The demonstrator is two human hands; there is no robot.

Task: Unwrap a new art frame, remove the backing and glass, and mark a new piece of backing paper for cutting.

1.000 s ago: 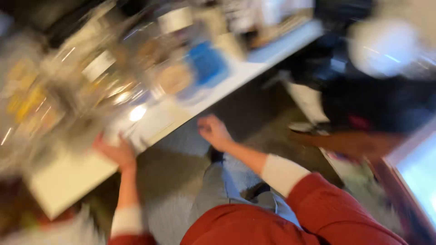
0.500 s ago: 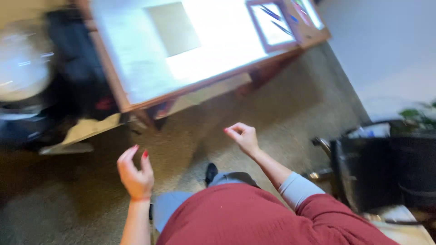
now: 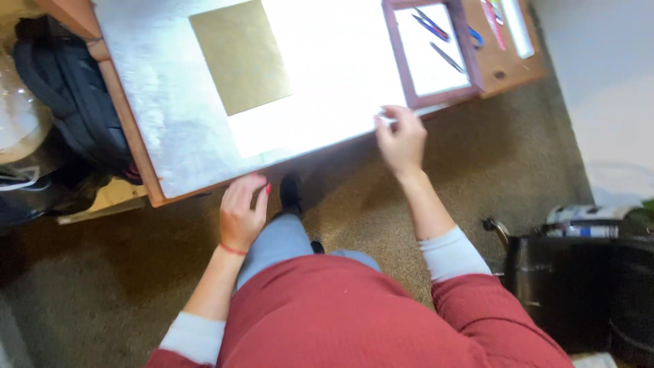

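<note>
My left hand (image 3: 242, 212) rests with fingers loosely apart on the near edge of a low wooden table (image 3: 139, 163), holding nothing. My right hand (image 3: 400, 140) is at the table's front edge further right, its fingers pinching a small white object beside a wooden-framed tray (image 3: 402, 68). A silvery sheet (image 3: 160, 102) covers the tabletop, with a gold-brown rectangle (image 3: 240, 54) and a bright white sheet (image 3: 327, 75) on it. Several pens (image 3: 436, 31) lie in the tray.
A dark backpack (image 3: 65, 102) sits on the carpet at the table's left end. A black bin or container (image 3: 579, 286) stands on the right. More pens and a white strip (image 3: 507, 20) lie on the table's far right. My red top and grey trousers fill the foreground.
The view swung from a cluttered white counter to this low table. Both hands moved from mid-air to the table's near edge; the right hand now pinches a small white object.
</note>
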